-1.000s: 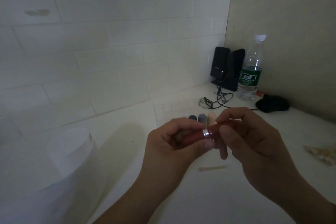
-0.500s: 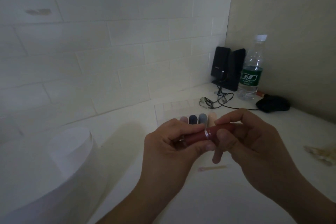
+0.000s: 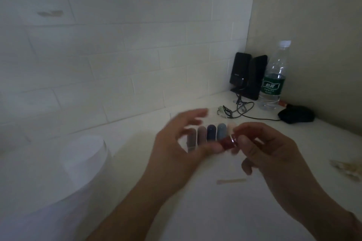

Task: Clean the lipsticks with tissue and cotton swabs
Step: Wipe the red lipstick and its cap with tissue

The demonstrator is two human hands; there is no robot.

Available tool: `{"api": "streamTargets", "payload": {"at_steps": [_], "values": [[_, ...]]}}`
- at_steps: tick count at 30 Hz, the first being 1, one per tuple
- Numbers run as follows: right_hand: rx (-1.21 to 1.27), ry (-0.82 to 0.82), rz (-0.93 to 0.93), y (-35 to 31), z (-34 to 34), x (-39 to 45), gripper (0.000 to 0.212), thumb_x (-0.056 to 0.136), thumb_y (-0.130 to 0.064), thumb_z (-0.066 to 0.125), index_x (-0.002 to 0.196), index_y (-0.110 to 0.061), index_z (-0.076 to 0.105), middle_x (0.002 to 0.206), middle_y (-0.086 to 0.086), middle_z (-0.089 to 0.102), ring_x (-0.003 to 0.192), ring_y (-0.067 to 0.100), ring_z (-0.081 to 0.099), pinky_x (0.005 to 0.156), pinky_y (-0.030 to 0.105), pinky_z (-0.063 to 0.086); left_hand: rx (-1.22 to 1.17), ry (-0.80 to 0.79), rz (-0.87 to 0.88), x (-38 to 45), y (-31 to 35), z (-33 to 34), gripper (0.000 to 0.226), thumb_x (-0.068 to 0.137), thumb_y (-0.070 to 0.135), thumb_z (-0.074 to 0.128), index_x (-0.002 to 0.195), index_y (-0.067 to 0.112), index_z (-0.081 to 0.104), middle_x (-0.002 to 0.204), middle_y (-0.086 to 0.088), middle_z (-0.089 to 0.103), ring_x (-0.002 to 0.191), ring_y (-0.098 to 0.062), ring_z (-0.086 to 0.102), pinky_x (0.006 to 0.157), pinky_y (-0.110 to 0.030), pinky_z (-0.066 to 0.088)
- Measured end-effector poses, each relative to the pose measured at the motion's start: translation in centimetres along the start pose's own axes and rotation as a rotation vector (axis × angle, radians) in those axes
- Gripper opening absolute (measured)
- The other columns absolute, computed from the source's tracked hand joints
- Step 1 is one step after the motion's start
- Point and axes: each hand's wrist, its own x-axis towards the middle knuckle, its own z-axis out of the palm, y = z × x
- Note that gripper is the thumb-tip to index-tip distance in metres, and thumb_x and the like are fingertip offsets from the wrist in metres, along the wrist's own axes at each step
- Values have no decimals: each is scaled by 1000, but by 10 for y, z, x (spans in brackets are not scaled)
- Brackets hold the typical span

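Pinching the red lipstick (image 3: 228, 142) near its silver band, the right hand (image 3: 268, 154) held it above the table (image 3: 215, 211); the left hand (image 3: 176, 143) hovered spread, blurred. Light, rigid and probably slick, it seemed best gripped around the barrel.

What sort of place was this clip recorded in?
Most likely a home desk corner used for makeup, though that is a guess. A white tabletop meets a white brick-pattern wall; two black desktop speakers, a water bottle and a black mouse sit in the corner.
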Motion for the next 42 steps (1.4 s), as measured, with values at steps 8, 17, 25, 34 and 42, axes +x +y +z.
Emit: {"api": "streamTargets", "payload": {"at_steps": [8,17,25,34,42], "values": [[-574,-133,-320,-19,31,39,34,78,-13,73,106,-23,56,89,-17,66,84,0,63,70,13,49,327,197,-218,20,-59,-24,12,87,23,69,92,33,65,89,17,63,73,3,58,63,-5,42],[-1033,-245,-411,18,76,77,30,78,-45,68,95,-43,43,88,-20,62,88,6,50,80,29,32,208,228,-295,25,-67,-27,25,91,4,57,89,26,67,89,12,70,79,-9,67,77,-26,52],[-1154,-271,-522,35,71,75,30,70,-47,73,92,-35,56,84,-24,52,89,0,43,81,25,27,217,228,-275,26,-66,-24,22,90,7,58,87,27,69,82,16,68,75,0,63,67,-11,45],[-1111,-166,-598,15,32,79,30,85,-52,53,101,-28,62,103,-14,62,105,9,47,91,27,33,231,333,-187,22,-56,-21,20,88,12,64,95,31,65,95,17,63,77,5,58,65,-5,43],[-1481,-191,13,7,-81,35,29,86,-52,58,113,-41,56,115,-17,54,99,2,46,85,20,39,355,350,305,9,-31,-5,19,86,10,62,103,18,65,102,10,57,87,-8,55,75,-20,45]]}}
